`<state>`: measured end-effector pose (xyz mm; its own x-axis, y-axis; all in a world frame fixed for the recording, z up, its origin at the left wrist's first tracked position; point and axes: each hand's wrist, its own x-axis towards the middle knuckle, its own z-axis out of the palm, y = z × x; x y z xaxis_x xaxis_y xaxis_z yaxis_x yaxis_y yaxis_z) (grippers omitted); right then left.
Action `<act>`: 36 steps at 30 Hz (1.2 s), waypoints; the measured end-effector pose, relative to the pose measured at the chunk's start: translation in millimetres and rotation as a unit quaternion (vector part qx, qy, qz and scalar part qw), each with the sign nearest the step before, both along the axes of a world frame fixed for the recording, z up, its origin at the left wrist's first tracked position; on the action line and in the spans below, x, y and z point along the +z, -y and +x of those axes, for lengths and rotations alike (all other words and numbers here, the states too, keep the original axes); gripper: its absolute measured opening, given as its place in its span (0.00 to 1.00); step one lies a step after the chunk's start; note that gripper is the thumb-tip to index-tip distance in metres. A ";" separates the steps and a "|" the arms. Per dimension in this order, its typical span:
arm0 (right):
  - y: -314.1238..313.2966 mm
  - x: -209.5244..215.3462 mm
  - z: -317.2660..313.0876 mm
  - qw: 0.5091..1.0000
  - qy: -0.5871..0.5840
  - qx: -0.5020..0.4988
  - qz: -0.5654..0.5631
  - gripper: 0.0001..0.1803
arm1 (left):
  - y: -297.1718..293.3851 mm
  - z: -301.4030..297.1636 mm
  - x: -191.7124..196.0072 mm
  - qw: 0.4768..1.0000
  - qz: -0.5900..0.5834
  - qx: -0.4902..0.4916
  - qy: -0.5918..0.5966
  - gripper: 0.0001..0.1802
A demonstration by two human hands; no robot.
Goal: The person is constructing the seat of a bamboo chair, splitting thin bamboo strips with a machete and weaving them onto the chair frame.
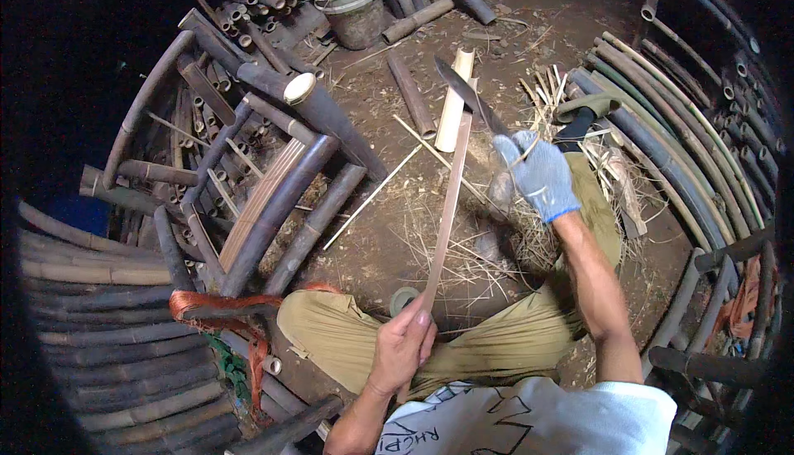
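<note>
My bare left hand (401, 351) is closed round the near end of a long flat bamboo strip (447, 222), which slants away from me over the dirt floor. In my right hand (542, 178), covered by a grey knit glove with a blue cuff, is a long knife (468, 93). Its dark blade points to the far left and crosses the strip near the far end; I cannot tell if they touch. Beside that end lies a pale split bamboo piece (451, 121), partly behind the blade. The knife's handle is mostly hidden by the glove.
Left of me stands a bamboo frame (285, 198). A bucket of shavings (351, 16) is at the back. Bamboo poles (674, 124) are stacked at right, and shavings (488, 269) litter the floor between my legs. Orange cord (219, 304) hangs at lower left.
</note>
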<state>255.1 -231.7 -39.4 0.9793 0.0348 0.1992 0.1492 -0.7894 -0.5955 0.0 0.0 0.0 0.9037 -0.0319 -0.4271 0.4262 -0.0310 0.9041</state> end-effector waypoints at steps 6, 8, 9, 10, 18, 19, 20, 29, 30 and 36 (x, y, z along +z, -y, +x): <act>60.0 -1.5 53.7 0.986 0.162 -0.023 -0.029 0.28 | -20.9 -19.3 9.6 0.999 -0.028 0.013 -0.011 0.23; 34.4 -8.6 20.8 0.984 0.169 0.030 -0.043 0.25 | -18.2 7.2 -7.0 0.997 0.014 0.056 0.049 0.20; 3.9 6.1 -15.4 0.996 0.078 0.029 0.014 0.25 | -19.9 23.5 -12.1 0.993 0.040 0.073 0.084 0.19; -15.5 17.7 -44.8 0.996 0.061 0.062 0.000 0.26 | -20.2 39.9 -8.5 0.990 0.068 0.083 0.093 0.16; -54.6 10.2 -105.8 0.976 0.027 0.204 -0.069 0.31 | -15.4 71.7 -9.6 0.966 0.190 0.070 0.159 0.16; -54.3 10.3 -103.1 0.976 0.036 0.205 -0.068 0.31 | -12.9 69.9 -9.4 0.965 0.187 0.080 0.164 0.16; -55.2 12.8 -100.4 0.980 -0.020 0.183 -0.081 0.31 | -9.9 68.4 -9.3 0.964 0.183 0.090 0.170 0.17; -9.9 -0.2 -26.4 0.997 -0.013 0.028 -0.065 0.34 | -12.8 5.0 -20.8 0.967 0.194 0.008 0.167 0.18; -7.6 1.0 -25.5 0.997 0.003 0.038 -0.072 0.35 | -16.7 0.6 -22.4 0.968 0.188 0.014 0.166 0.18; 89.5 -55.2 62.0 0.998 0.056 -0.033 -0.027 0.35 | -51.0 -55.0 -20.0 0.966 0.206 -0.032 0.154 0.20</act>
<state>317.1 -321.3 -94.6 0.9516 -0.0162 0.3070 0.1584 -0.8300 -0.5348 -55.0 51.0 -20.0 0.9916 0.0243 -0.1267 0.1247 -0.4325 0.8930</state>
